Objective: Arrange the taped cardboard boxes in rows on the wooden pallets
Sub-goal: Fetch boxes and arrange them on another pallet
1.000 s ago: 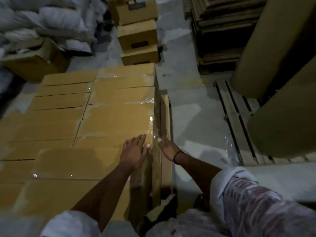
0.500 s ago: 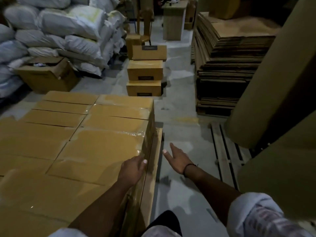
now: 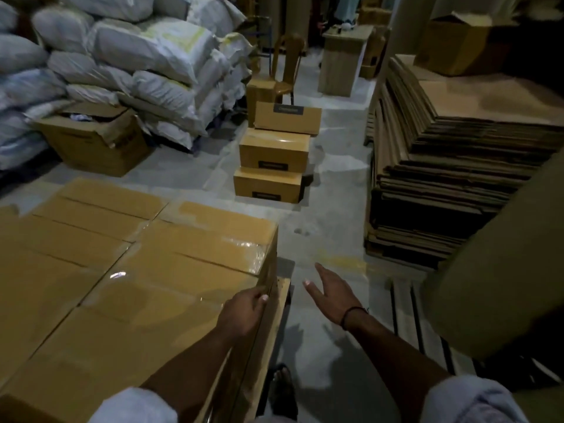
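Rows of taped cardboard boxes (image 3: 128,270) lie side by side, filling the left half of the view, on a wooden pallet whose edge (image 3: 282,293) shows at their right side. My left hand (image 3: 244,309) rests on the top right edge of the nearest box, fingers loosely curled over the corner. My right hand (image 3: 332,296) hangs in the air over the floor to the right of the pallet, fingers spread and holding nothing. Three more taped boxes (image 3: 273,154) stand stacked on the floor ahead.
White sacks (image 3: 137,56) are piled at the back left beside an open carton (image 3: 94,138). A tall stack of flat cardboard sheets (image 3: 442,166) stands at right. Large brown rolls (image 3: 503,285) and another pallet (image 3: 409,315) lie at the near right. Grey concrete aisle (image 3: 329,215) runs between.
The view has lifted from the box tops toward the aisle ahead. My right hand has come off the box's side and moved out over the floor. My left hand has slid to the box edge.
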Action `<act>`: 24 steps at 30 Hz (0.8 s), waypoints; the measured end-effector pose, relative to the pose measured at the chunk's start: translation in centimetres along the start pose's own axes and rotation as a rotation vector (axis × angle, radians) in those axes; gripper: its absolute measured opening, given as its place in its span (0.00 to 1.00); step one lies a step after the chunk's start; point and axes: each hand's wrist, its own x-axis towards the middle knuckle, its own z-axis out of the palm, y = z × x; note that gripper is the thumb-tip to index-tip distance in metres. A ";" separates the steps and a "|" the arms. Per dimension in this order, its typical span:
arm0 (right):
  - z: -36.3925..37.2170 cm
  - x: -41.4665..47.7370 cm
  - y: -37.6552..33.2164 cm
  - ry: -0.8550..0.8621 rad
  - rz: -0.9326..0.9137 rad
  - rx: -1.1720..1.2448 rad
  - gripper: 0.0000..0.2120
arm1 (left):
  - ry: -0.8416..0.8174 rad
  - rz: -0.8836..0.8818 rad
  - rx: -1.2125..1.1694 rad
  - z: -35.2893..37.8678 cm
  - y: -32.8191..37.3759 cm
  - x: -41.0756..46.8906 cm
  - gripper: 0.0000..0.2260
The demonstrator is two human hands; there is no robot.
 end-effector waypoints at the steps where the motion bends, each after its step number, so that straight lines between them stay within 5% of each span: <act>1: -1.0 2.0 0.1 0.016 0.007 0.012 0.36 | 0.003 -0.003 -0.019 -0.4 0.7 2.1 0.28; 7: -5.4 13.6 0.6 0.139 0.046 0.100 0.32 | 0.036 0.011 -0.004 -4.0 3.9 14.9 0.26; 16: -11.2 32.1 3.2 0.095 0.013 0.089 0.32 | 0.128 0.029 0.032 -6.8 7.2 34.0 0.21; 24: -19.4 52.3 6.3 0.004 -0.047 0.065 0.33 | 0.143 -0.140 -0.045 -8.3 10.0 51.2 0.23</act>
